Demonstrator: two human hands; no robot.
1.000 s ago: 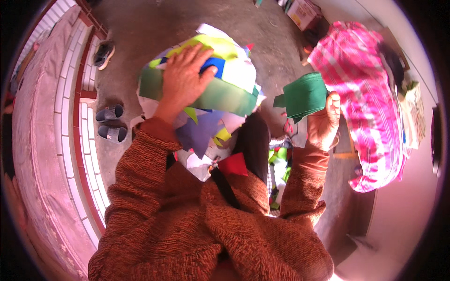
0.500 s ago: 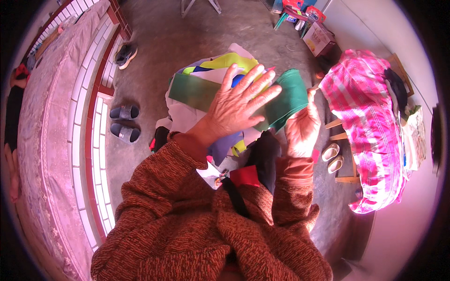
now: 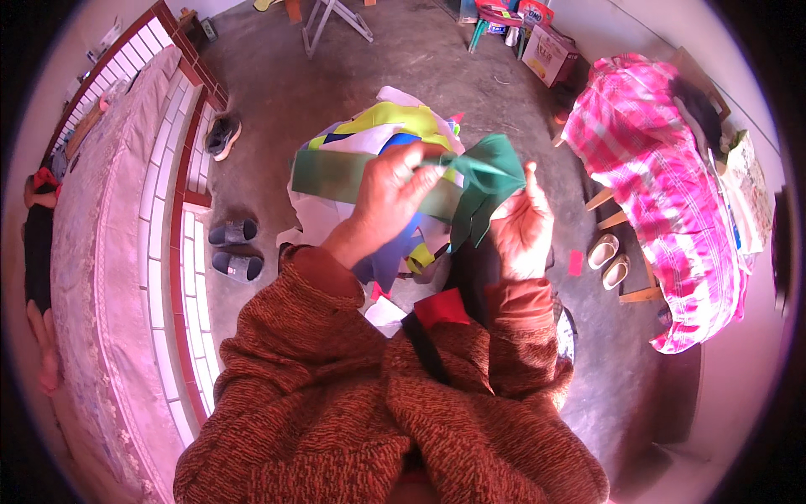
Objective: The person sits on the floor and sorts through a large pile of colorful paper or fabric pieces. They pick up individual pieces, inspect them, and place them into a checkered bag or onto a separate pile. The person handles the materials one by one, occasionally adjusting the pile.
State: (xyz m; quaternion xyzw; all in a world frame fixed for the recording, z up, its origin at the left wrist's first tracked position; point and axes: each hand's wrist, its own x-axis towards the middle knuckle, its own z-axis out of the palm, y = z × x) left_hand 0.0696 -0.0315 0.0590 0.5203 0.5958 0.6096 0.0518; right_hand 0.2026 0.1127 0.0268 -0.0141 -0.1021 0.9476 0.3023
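Note:
My right hand (image 3: 522, 235) holds a bunch of green cloth (image 3: 495, 164) from its right side, palm up, with the fingers closed against its edge. Thumb and fingers of my left hand (image 3: 382, 197) pinch a thin, blurred end of the green cloth and draw it out leftward, so it is gathered and twisted between the hands. Below and left of it, a flat green strip (image 3: 332, 174) lies over a heap of cloth scraps (image 3: 420, 122) in yellow-green, pale lilac and blue. A red piece (image 3: 442, 308) and a black strap (image 3: 424, 349) rest at my lap.
Grey slippers (image 3: 235, 249) and a dark shoe (image 3: 223, 137) lie on the floor at left, beside a covered bed (image 3: 101, 252). At right stand small pale shoes (image 3: 609, 260) and a chair draped with pink checked cloth (image 3: 651, 202). A cardboard box (image 3: 550, 55) stands farther back.
My left hand has gone from spread open above the cloth to pinching its end and pulling it left. The green cloth is now twisted between my hands; the view has shifted slightly.

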